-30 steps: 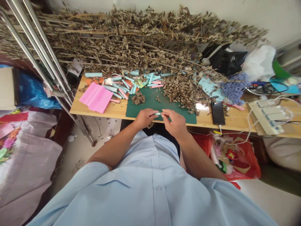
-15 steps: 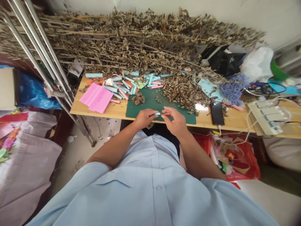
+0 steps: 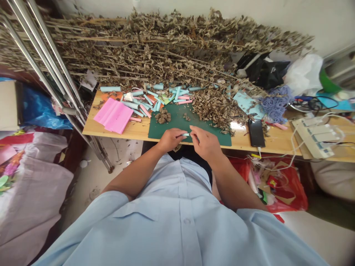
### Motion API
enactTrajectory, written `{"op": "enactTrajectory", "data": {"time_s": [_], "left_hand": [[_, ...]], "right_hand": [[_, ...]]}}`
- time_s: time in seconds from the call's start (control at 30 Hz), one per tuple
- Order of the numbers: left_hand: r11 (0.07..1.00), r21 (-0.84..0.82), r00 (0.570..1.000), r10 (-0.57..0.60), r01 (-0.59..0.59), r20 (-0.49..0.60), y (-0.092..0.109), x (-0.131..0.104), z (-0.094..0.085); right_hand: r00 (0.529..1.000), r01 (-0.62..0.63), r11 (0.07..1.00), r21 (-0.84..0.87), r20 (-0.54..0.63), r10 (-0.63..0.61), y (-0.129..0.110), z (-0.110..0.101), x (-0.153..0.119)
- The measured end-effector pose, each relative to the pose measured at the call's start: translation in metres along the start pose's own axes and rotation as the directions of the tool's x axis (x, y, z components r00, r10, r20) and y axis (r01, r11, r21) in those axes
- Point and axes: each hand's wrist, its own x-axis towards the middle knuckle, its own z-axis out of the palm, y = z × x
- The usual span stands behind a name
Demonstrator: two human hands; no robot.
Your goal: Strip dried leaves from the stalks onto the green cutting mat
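Observation:
Over the front edge of the green cutting mat (image 3: 177, 122), my left hand (image 3: 169, 140) pinches a small pale-blue paper tube (image 3: 185, 135) between thumb and fingers. My right hand (image 3: 205, 143) is at the tube's right end, its thumb and fingertips closed together there; what lies between them is too small to make out. Behind my left hand, a clump of crumbled dried leaf (image 3: 163, 116) rests on the mat. A smaller pinch of leaf (image 3: 186, 116) lies farther right, and a large heap of dried leaves (image 3: 213, 107) covers the mat's right side.
Blue and pink paper tubes (image 3: 144, 101) lie scattered behind the mat, with folded pink paper (image 3: 113, 115) at left. A phone (image 3: 256, 133) on a cable and a power strip (image 3: 313, 136) are at right. Long dried stalks (image 3: 166, 48) fill the back. Metal crutches (image 3: 52, 70) lean at left.
My right hand's fingers have drawn in and curled more tightly at the tube's end. The dark bit of leaf seen at their tips is now hidden. My left hand stays in place.

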Motion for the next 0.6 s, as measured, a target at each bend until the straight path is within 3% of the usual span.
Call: {"op": "enactTrajectory", "data": {"time_s": [0.3, 0.43, 0.5, 0.6], "left_hand": [[1.000, 0.005, 1.000, 0.013, -0.012, -0.003, 0.000, 0.001, 0.001], [0.999, -0.035, 1.000, 0.001, -0.002, -0.010, 0.000, 0.001, 0.001], [0.999, -0.039, 0.999, -0.029, 0.028, -0.023, 0.000, 0.000, 0.001], [0.998, -0.021, 0.997, -0.062, 0.061, -0.036, -0.001, 0.000, 0.002]], "right_hand": [[1.000, 0.009, 0.981, -0.195, 0.026, -0.004, -0.015, -0.004, -0.005], [1.000, 0.018, 0.989, -0.147, 0.022, -0.015, -0.012, -0.010, 0.002], [0.994, -0.081, 0.996, -0.026, -0.070, 0.079, 0.004, -0.005, 0.007], [0.934, -0.269, 0.941, 0.204, -0.185, 0.307, 0.039, 0.017, 0.018]]}}
